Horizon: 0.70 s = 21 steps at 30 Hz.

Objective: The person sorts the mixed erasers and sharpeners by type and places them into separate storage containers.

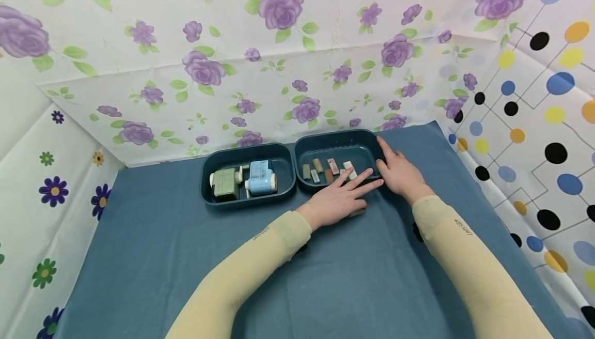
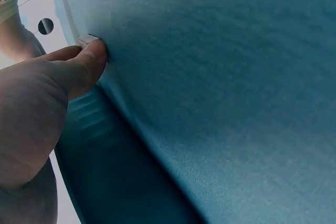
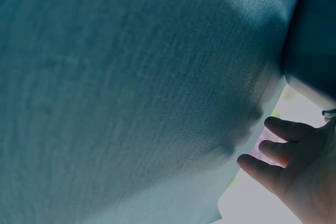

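Observation:
My left hand (image 1: 332,204) reaches across the front wall of the right-hand tray (image 1: 321,141), its fingers spread over the rim. Between its thumb and a finger it pinches a small pale eraser (image 2: 88,39), low by the cloth outside the tray. Several worn eraser pieces lie inside that tray, among them a pinkish one (image 1: 332,166) and a white one (image 1: 349,169); my left fingers partly cover others. At the tray's right end, my right hand (image 1: 402,173) rests against the rim with thumb and index finger. Its other fingers extend loosely in the right wrist view.
A second dark blue tray (image 1: 218,204) stands close on the left, holding a green crank pencil sharpener (image 1: 226,183) and a light blue one (image 1: 261,179). Blue cloth (image 1: 153,246) covers the table. Flowered sheeting (image 1: 279,70) hangs behind, and dotted sheeting on the right.

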### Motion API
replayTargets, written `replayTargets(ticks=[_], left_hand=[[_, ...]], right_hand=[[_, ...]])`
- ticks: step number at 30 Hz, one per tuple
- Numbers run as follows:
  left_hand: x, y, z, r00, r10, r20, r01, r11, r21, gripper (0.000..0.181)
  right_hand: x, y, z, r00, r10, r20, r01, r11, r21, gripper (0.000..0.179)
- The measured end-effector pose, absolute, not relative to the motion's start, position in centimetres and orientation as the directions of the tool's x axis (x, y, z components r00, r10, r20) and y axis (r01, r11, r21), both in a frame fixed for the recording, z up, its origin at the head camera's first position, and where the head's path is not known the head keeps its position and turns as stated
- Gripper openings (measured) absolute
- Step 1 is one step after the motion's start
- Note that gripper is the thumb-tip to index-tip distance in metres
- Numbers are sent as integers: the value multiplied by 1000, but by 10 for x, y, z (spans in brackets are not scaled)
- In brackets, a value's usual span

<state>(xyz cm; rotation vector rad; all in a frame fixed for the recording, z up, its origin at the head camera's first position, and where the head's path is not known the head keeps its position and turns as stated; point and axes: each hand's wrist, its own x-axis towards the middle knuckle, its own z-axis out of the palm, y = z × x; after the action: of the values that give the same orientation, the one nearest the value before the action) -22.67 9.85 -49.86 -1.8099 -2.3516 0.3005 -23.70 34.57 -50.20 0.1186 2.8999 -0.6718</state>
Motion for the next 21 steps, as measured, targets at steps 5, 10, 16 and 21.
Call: replayTargets(ticks=[5, 10, 16, 21], left_hand=[[-228, 98, -496, -280, 960, -11, 913, 263, -313, 24], [-230, 94, -493, -304, 953, -8, 894, 282, -347, 24], [-233, 90, -492, -346, 938, 0, 901, 333, -278, 42], [-235, 87, -497, -370, 929, 23, 907, 366, -207, 43]], right_hand=[[-237, 345, -502, -985, 40, -170, 111, 895, -431, 68], [-237, 346, -503, -984, 35, -173, 109, 894, -436, 68], [-237, 347, -505, -984, 37, -176, 111, 893, -436, 68], [-238, 349, -506, -985, 39, -167, 109, 893, -436, 68]])
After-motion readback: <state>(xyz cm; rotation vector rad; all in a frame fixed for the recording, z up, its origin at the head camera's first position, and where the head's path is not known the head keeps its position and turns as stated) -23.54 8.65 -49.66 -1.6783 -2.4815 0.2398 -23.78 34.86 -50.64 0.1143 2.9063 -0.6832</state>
